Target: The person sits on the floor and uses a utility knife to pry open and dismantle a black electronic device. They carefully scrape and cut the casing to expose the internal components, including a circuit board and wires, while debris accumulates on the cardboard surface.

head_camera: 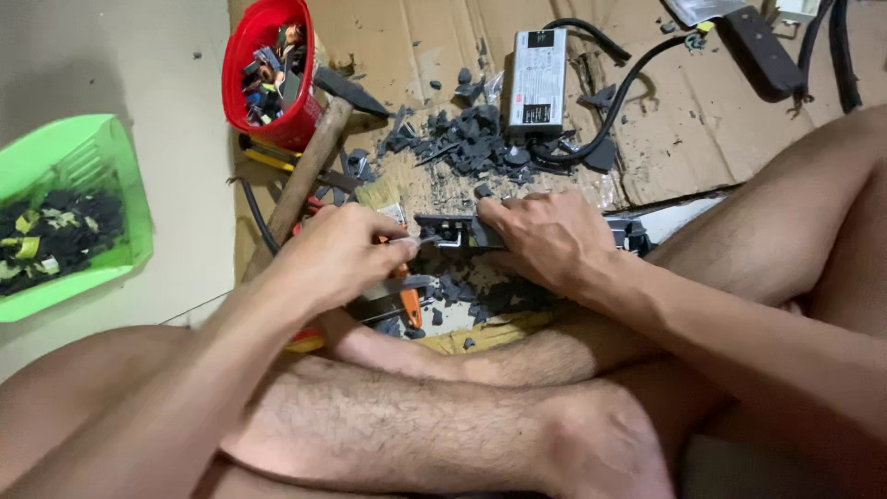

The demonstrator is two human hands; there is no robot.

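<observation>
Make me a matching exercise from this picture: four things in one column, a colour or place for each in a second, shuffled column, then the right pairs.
Things:
1. basket
2. bucket
3. hammer
4. power supply box

Colour or place:
A. red, filled with small mixed parts
B. silver, on the cardboard, with black cables
C. bright green, on the floor at far left
D. wooden handle, lying beside the red container

Pairs: 1-C, 2-A, 3-D, 4-B
</observation>
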